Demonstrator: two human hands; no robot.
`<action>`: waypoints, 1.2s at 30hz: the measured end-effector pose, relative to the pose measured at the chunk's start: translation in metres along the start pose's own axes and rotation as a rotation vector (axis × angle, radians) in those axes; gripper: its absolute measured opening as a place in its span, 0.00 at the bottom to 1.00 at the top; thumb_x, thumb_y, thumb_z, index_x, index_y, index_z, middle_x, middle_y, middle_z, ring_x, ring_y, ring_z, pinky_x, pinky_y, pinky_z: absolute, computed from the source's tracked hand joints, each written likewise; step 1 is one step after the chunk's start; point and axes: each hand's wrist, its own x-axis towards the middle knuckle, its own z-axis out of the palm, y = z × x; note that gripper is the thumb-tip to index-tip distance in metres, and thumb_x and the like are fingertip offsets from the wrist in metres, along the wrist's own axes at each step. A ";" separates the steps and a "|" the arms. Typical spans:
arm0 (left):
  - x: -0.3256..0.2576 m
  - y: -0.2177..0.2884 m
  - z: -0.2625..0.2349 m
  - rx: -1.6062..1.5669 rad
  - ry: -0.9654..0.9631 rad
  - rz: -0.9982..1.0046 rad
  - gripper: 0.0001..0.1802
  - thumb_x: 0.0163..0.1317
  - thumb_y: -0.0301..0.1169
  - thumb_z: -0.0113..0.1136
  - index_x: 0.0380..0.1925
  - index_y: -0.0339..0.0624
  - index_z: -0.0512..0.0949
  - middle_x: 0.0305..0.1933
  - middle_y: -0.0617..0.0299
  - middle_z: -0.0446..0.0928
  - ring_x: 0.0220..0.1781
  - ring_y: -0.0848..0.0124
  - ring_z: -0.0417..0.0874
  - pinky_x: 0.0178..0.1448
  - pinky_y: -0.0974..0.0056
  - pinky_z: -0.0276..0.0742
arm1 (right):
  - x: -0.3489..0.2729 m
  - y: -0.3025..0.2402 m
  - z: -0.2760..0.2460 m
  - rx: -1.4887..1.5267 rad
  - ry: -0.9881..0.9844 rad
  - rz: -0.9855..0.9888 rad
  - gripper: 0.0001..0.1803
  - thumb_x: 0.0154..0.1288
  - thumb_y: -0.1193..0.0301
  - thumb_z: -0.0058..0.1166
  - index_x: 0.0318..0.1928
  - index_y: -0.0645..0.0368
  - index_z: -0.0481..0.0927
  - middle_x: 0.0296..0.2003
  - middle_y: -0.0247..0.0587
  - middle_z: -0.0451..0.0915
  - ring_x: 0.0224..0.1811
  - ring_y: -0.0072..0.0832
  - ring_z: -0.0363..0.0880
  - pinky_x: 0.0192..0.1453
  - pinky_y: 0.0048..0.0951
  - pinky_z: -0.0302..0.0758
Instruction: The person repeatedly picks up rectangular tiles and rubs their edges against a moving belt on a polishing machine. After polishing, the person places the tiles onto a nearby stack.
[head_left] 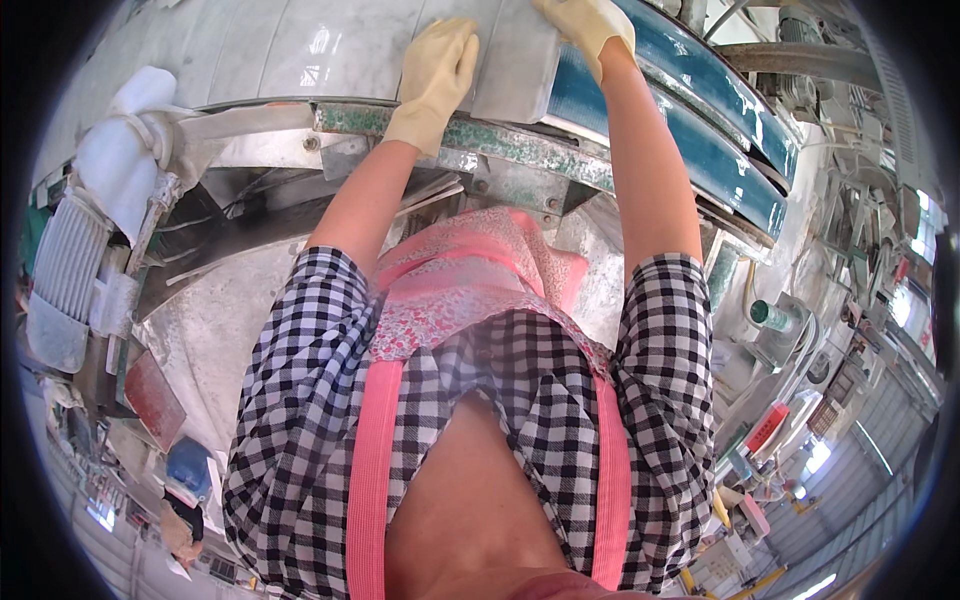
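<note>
My left hand (pixel 436 75), in a cream rubber glove, rests on the pale grey marbled tiles (pixel 330 50), its fingers stretched out and lying flat. Nothing shows in its grasp. At the top edge of the head view is my right hand (pixel 592 25), gloved the same way. Its fingers reach leftward over the far right part of a grey tile (pixel 515 70) and are partly cut off by the picture's edge. That tile lies between my two hands, beside the glossy blue belts (pixel 640 130) of the conveyor.
A worn green metal rail (pixel 480 138) runs along the conveyor's near side. To the left stands a ribbed motor (pixel 70 270) under white plastic wrapping (pixel 125 150). Machinery and pipes crowd the right, including a green-ended cylinder (pixel 768 315). Another person (pixel 180 530) appears at lower left.
</note>
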 end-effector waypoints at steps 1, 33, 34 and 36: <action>0.000 -0.003 0.001 0.006 -0.018 0.015 0.08 0.67 0.29 0.55 0.36 0.35 0.80 0.39 0.49 0.83 0.45 0.48 0.83 0.53 0.51 0.78 | 0.001 0.003 0.006 -0.059 0.066 -0.035 0.30 0.60 0.45 0.53 0.30 0.63 0.88 0.30 0.59 0.85 0.39 0.49 0.87 0.48 0.46 0.80; -0.009 0.051 0.010 -0.115 -0.072 -0.123 0.08 0.64 0.30 0.54 0.30 0.36 0.77 0.36 0.48 0.78 0.45 0.49 0.77 0.55 0.52 0.72 | 0.003 0.079 0.017 1.207 -0.209 0.473 0.26 0.65 0.75 0.61 0.62 0.70 0.74 0.53 0.49 0.81 0.49 0.42 0.84 0.53 0.43 0.83; -0.009 0.051 0.012 -0.114 -0.078 -0.122 0.09 0.64 0.30 0.54 0.29 0.36 0.76 0.36 0.49 0.78 0.45 0.49 0.77 0.54 0.51 0.72 | 0.001 0.077 0.017 1.263 -0.220 0.449 0.25 0.66 0.76 0.59 0.63 0.71 0.73 0.53 0.51 0.81 0.51 0.43 0.83 0.53 0.45 0.84; -0.009 0.049 0.013 -0.101 -0.090 -0.109 0.09 0.63 0.30 0.54 0.28 0.36 0.76 0.35 0.49 0.78 0.44 0.49 0.77 0.54 0.51 0.72 | -0.002 0.073 0.015 1.210 -0.220 0.445 0.25 0.66 0.75 0.60 0.62 0.71 0.74 0.53 0.51 0.81 0.50 0.42 0.83 0.53 0.43 0.83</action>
